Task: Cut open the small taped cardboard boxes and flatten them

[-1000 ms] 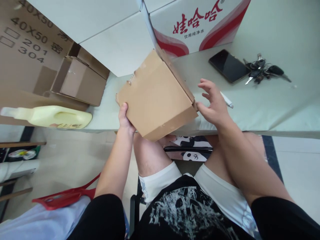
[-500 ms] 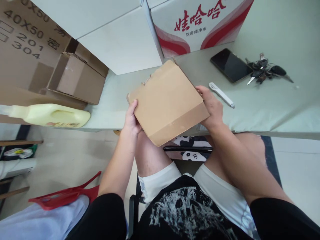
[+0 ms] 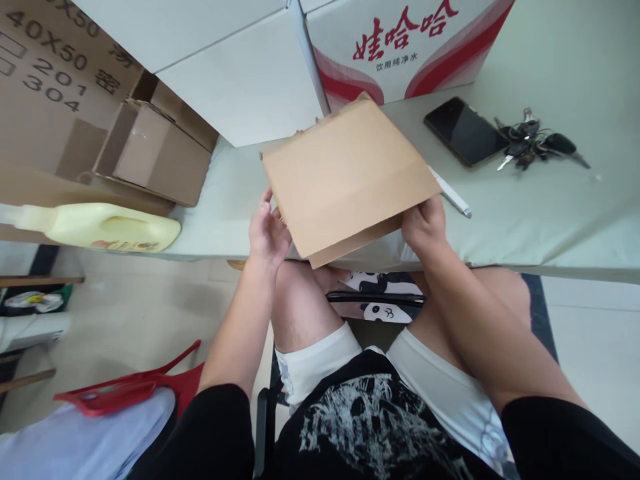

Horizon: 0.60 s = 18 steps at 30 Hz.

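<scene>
A brown folded cardboard piece (image 3: 350, 173), like a flattened box, is tilted over the table's front edge with its near flap folded under. My right hand (image 3: 425, 223) grips its right near corner, fingers curled beneath the flap. By the left edge of the cardboard, my left hand (image 3: 270, 230) has its palm turned up and its fingers apart; some fingertips may touch the edge or be hidden behind it. A white utility knife (image 3: 454, 196) lies just beyond my right hand, partly covered by the cardboard.
A black phone (image 3: 465, 132) and a bunch of keys (image 3: 530, 141) lie at the right. Behind the cardboard stand a red-and-white carton (image 3: 390, 47) and white boxes (image 3: 260, 80). A yellow bottle (image 3: 115, 227) and an open brown box (image 3: 165, 153) are at the left.
The cardboard has turned and tipped, its right side moving right over the knife. My left thumb has come off its top face, and my right hand has shifted down to the near corner.
</scene>
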Each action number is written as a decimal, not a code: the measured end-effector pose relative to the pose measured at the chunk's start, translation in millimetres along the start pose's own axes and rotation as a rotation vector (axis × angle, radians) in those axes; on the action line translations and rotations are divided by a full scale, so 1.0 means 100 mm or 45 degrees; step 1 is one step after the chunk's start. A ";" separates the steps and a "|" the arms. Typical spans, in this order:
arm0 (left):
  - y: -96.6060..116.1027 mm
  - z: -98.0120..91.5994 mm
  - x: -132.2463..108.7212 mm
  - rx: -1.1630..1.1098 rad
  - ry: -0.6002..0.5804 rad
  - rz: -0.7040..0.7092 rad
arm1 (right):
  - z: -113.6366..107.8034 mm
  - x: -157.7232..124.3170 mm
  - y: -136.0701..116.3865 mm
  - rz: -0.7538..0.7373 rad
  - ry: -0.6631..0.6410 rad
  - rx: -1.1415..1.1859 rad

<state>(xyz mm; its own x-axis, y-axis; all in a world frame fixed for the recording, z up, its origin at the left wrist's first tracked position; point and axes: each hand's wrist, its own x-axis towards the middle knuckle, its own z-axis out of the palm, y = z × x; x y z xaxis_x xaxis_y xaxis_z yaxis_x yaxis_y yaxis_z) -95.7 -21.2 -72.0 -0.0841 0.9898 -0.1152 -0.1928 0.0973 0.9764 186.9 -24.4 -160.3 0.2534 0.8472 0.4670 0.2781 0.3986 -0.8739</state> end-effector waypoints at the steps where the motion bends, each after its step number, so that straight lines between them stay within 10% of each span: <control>1: -0.04 0.01 -0.04 0.008 -0.014 0.025 | 0.02 0.00 0.02 0.028 0.039 0.024; 11: -0.28 0.19 -0.27 0.636 0.015 0.569 | 0.05 -0.05 0.01 -0.070 0.060 0.004; 18: -0.28 0.29 -0.18 0.690 0.139 0.540 | -0.01 -0.01 -0.08 -0.019 -0.030 0.008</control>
<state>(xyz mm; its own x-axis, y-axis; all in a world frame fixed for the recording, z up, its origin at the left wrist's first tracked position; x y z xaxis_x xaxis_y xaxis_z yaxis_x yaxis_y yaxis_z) -60.6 -38.3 -91.9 -0.1472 0.9404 0.3066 0.3911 -0.2294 0.8913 185.2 -28.5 -154.0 0.2273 0.8491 0.4768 0.2759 0.4134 -0.8677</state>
